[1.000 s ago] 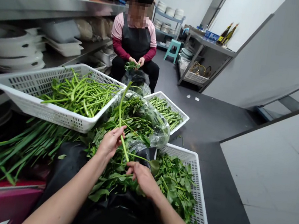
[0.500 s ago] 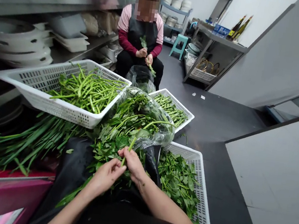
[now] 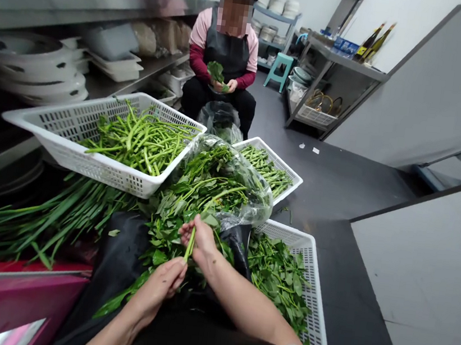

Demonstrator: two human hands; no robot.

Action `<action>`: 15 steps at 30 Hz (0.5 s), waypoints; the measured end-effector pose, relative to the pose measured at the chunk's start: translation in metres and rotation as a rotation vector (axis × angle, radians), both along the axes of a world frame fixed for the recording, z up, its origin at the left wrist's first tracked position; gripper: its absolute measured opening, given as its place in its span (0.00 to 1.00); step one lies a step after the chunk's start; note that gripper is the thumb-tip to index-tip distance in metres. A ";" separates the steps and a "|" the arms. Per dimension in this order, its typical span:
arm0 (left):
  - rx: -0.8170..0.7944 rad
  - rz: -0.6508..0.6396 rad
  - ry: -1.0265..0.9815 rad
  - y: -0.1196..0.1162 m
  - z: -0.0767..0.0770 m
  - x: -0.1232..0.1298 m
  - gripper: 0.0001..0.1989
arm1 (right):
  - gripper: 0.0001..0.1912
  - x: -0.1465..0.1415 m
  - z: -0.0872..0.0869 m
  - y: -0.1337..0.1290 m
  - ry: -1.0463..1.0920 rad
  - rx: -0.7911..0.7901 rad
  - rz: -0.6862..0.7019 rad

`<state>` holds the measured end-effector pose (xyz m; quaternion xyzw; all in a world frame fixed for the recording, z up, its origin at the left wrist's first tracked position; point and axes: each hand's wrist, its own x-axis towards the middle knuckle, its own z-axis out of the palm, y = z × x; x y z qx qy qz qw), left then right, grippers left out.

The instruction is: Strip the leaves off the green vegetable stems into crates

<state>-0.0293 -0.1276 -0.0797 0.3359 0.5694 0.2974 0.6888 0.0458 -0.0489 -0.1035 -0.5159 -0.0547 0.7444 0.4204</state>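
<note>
My left hand (image 3: 162, 281) pinches the lower end of a long green vegetable stem (image 3: 190, 243) between thumb and fingers. Just above it, my right hand (image 3: 201, 240) has its fingers closed around the same stem, whose upper part slants over the pile. Beneath both hands, loose leafy greens (image 3: 163, 231) spill from a clear plastic bag (image 3: 257, 213) onto my lap. To the left, a white basket (image 3: 99, 169) holds trimmed green stems (image 3: 139, 140). A second white basket (image 3: 320, 314), at my right, is filled with leaves (image 3: 279, 281).
Opposite me a seated person (image 3: 227, 47) handles greens over another bag. A smaller basket (image 3: 282, 193) of stems stands beyond the bag. Long green leaves (image 3: 58, 218) lie at left, under a steel shelf (image 3: 87, 1) with stacked dishes. A wall (image 3: 434, 267) bounds the right side.
My left hand has moved slightly down and left along the stem, widening the gap between my hands. The stem's upper end has lowered. The other person's hands have come together.
</note>
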 end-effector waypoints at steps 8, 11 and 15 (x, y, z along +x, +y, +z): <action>0.055 -0.032 0.090 -0.025 0.015 -0.028 0.27 | 0.21 0.000 0.001 0.076 0.024 0.002 -0.117; 0.026 -0.006 0.078 -0.038 0.018 -0.041 0.27 | 0.21 0.011 -0.005 0.102 -0.006 0.028 -0.125; -0.045 0.091 0.014 -0.050 0.021 -0.061 0.25 | 0.18 0.017 -0.015 0.125 -0.064 0.048 -0.095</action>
